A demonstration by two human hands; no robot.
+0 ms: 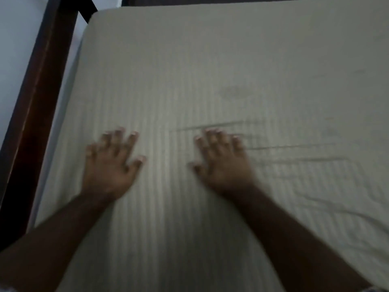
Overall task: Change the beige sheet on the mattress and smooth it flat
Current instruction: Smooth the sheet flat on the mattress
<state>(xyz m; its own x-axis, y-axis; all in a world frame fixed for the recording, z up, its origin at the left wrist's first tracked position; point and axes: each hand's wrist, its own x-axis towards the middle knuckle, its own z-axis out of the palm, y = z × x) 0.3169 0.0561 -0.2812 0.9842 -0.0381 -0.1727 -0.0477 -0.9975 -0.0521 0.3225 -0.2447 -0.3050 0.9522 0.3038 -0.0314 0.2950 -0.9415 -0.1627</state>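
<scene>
A: Start with the fingers. How do they lie?

B: On the left hand (109,163) the fingers (117,142) are spread wide and nearly straight, palm down on the sheet (210,66). They hold nothing. The thumb points to the right, toward the other hand.

A: And the right hand (223,163)?

B: The same – fingers fanned out and flat, thumb pointing to the left. It presses on the sheet and grips nothing. Both hands are blurred, so I cannot tell more about the fingertips.

A: Are the hands touching each other?

B: No, they are apart, side by side, with a strip of bare sheet between the two thumbs. Both forearms come up from the lower edge of the view.

A: Where is the sheet itself?

B: It covers the top of the mattress (73,85) and fills most of the view. It is beige with fine stripes that run away from the person. At the far left corner it wraps over the edge.

A: Is it flat?

B: Mostly. Under and between the hands it looks smooth. Just beside the right hand some thin creases run off to the right – and lower on the right side there are longer, softer folds.

A: What is around the bed?

B: A dark wooden frame (35,106) runs along the left side of the mattress. Beyond it there is a pale surface; I cannot tell what it is.
</scene>
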